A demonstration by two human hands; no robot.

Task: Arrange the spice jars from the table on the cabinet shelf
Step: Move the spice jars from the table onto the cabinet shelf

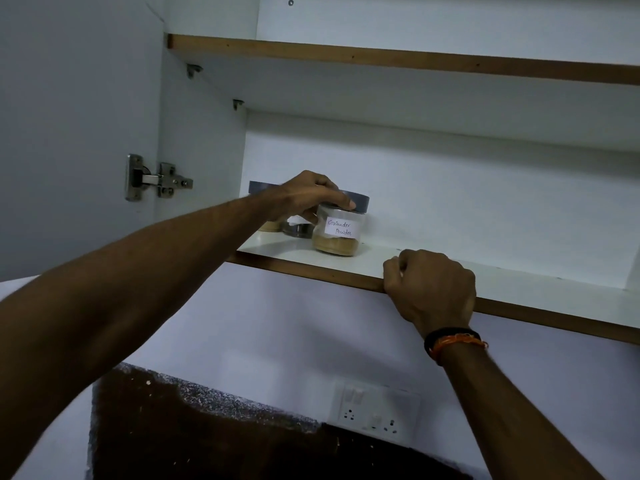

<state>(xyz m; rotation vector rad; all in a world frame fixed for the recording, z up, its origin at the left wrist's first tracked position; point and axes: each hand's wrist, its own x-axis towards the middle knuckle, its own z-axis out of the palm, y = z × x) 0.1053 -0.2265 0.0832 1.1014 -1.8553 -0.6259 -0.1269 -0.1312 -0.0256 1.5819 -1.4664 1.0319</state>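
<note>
A clear jar of tan powder labelled "Coriander Powder" [337,235] stands on the lower cabinet shelf [433,271], near its left end. My left hand [308,195] reaches in from the left and grips the jar's grey lid from above. Behind it stand two more grey-lidded jars [298,228], mostly hidden by my hand and the front jar. My right hand [431,285], with bands on the wrist, has its fingers curled over the shelf's wooden front edge to the right of the jar.
An upper shelf [381,58] spans the cabinet above. The open cabinet door with a metal hinge [156,178] is at the left. Below the cabinet are a white wall, a switch-and-socket plate [375,410] and a dark panel [207,434].
</note>
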